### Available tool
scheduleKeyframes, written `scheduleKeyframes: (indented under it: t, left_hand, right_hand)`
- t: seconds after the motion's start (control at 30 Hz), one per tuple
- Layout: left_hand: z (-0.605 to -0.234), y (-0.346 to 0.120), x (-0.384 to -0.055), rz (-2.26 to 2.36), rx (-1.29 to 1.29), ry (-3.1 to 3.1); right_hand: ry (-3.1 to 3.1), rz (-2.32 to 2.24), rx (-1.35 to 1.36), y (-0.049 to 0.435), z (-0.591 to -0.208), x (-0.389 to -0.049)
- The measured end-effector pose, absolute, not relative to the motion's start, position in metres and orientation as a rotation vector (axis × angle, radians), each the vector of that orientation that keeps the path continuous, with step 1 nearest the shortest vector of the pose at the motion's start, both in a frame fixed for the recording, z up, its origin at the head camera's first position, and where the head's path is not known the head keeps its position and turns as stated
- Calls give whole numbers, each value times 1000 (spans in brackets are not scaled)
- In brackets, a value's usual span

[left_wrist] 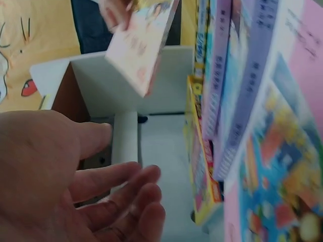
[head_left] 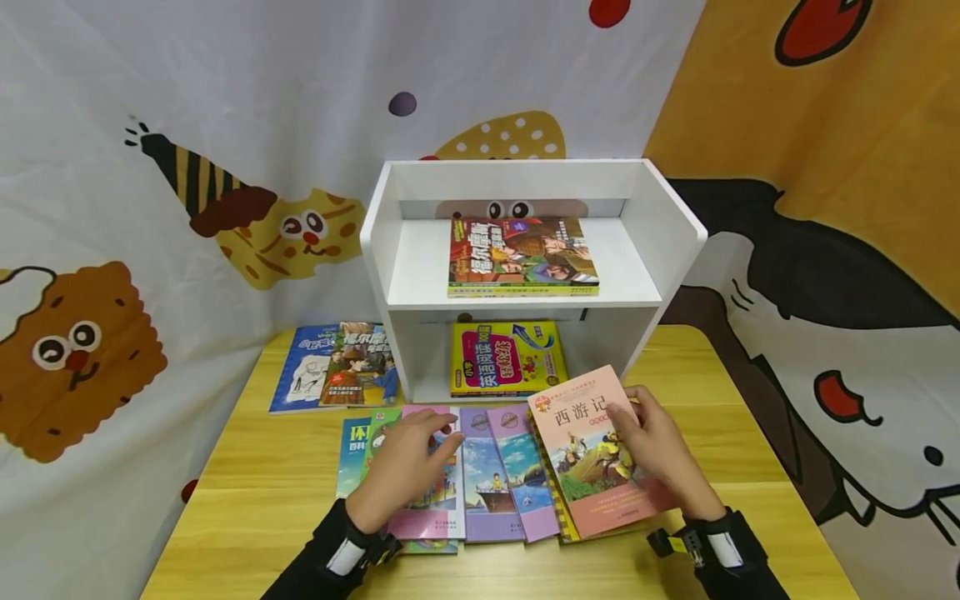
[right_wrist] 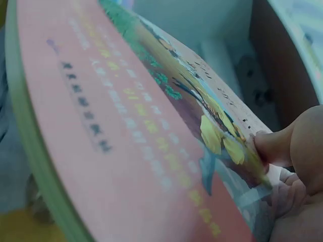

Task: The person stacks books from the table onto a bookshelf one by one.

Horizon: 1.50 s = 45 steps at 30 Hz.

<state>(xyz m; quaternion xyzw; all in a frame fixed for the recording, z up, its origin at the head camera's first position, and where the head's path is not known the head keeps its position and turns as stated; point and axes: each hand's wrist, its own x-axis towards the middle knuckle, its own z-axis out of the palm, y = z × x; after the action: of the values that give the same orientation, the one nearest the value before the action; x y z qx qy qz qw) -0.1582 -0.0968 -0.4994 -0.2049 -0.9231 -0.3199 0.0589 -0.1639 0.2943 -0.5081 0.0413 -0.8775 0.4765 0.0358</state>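
My right hand (head_left: 662, 443) grips a pink paperback book (head_left: 581, 417) by its right edge, thumb on the cover and the other fingers behind. The right wrist view shows the book's cover (right_wrist: 116, 126) up close, bent a little. Under it, a yellow-edged book (head_left: 568, 527) is mostly covered. Over a pink-and-white book (head_left: 423, 523) in the row, my left hand (head_left: 401, 467) holds nothing, its fingers (left_wrist: 106, 184) loosely bent. Two purple books (head_left: 491, 523) lie between the hands.
A white two-tier shelf (head_left: 525, 307) stands behind the row. A stack of comic books (head_left: 517, 258) lies on its upper tier, a yellow-and-pink book (head_left: 510, 358) on the lower. At left are a blue book (head_left: 300, 367) and another comic (head_left: 360, 367) on the wooden table (head_left: 247, 492).
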Motion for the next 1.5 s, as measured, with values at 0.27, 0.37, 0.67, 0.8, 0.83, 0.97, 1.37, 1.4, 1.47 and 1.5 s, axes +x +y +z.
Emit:
scheduleKeyframes:
  t: [0.27,0.37,0.67,0.8,0.83,0.97,1.37,1.4,1.47,1.5]
  left_hand:
    - [-473,-69,-157,-1024,-765,-2670]
    - [-467,-62,-158,-1036,-784,-2622]
    - [-461,-51,-157,-1312,-1013,-2531]
    - [-458,-49,-154,-1454,-1077,-2449]
    - [-458,-50,-154,-1451,-1059,-2433]
    - [-453,-56,-152,-1477,-947,-2381]
    - [-421,-69,-144,-1939,-585,-2161]
    - [-418,-70,-144,-1977,-573,-2145]
    - [-415,-71,-144,-2035,-556,-2125]
    - [-415,-72,-145,-2058,-547,-2118]
  right_hand:
    - [-2626,1531,432,252,-466,-153]
    - [-2608,1454,574,243,-457,-150]
    - [-2500,1366,937,220,-438,-149]
    - [-2494,1373,941,214,-435,-148]
    - [-2506,1387,911,214,-433,-147]
    - [-2568,1452,766,216,-423,-142]
    - [-2348,1992,417,218,-440,-131]
    - [-2345,2035,438,216,-444,-129]
    - [-2363,2078,486,212,-451,-126]
    - [-2373,2089,501,210,-454,-124]
